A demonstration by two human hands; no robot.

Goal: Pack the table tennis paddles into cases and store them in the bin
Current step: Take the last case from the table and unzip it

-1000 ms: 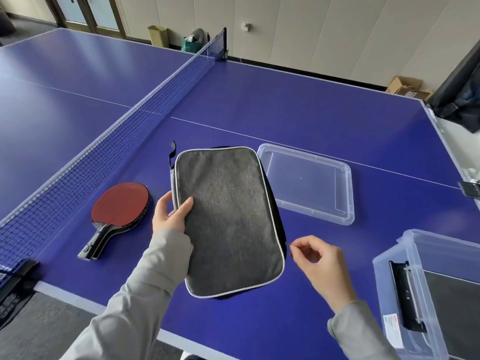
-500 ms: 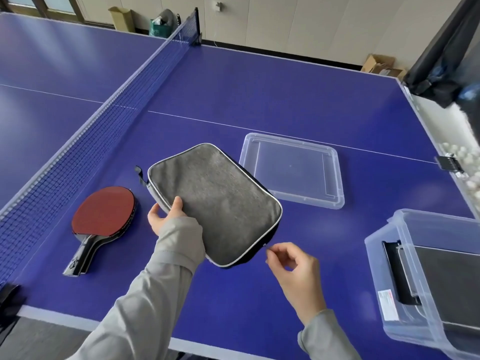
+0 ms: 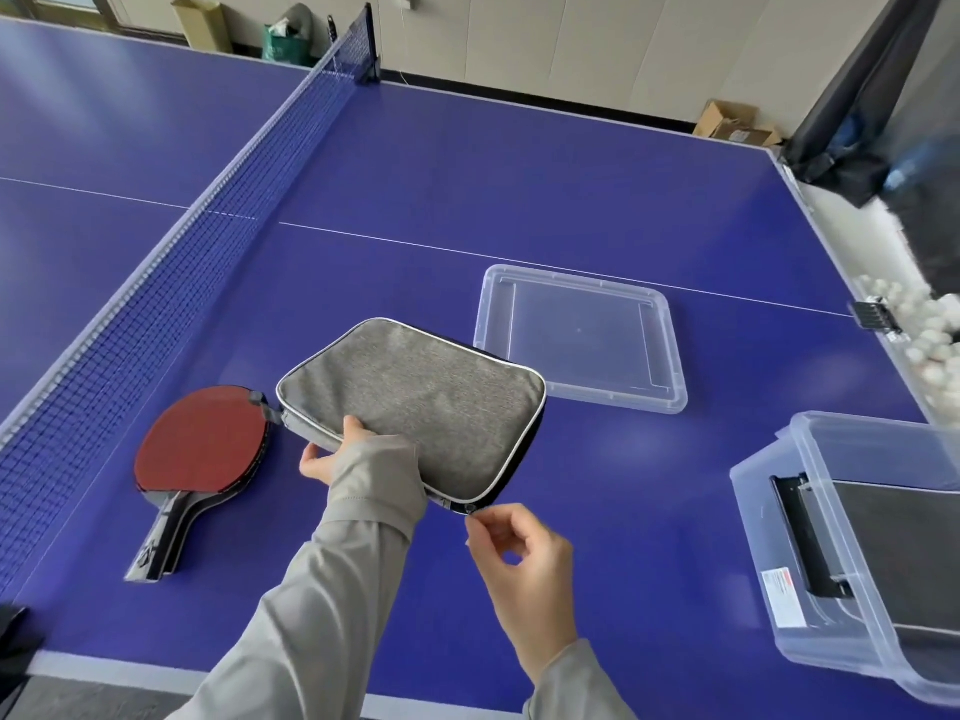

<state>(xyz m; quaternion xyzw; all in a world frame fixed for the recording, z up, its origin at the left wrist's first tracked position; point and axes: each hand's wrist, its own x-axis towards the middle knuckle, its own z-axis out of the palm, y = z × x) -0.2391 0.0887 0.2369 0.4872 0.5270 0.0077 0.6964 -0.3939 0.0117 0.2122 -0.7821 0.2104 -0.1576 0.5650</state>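
A grey fabric paddle case (image 3: pixel 421 402) with white piping lies tilted above the blue table, and my left hand (image 3: pixel 337 454) grips its near left edge. My right hand (image 3: pixel 514 553) pinches the zipper pull at the case's near corner. A red-faced paddle (image 3: pixel 202 449) with a black handle rests on the table left of the case, stacked on another paddle. A clear plastic bin (image 3: pixel 810 527) at the right edge holds a dark case.
The bin's clear lid (image 3: pixel 582 340) lies flat beyond the case. The blue net (image 3: pixel 171 283) runs along the left. White balls (image 3: pixel 930 345) fill a trough past the table's right edge. Cardboard boxes stand by the far wall.
The case has turned from pointing away from me to lying crosswise, its right end swung nearer. My right hand followed the zipper round the corner. The view shifted right.
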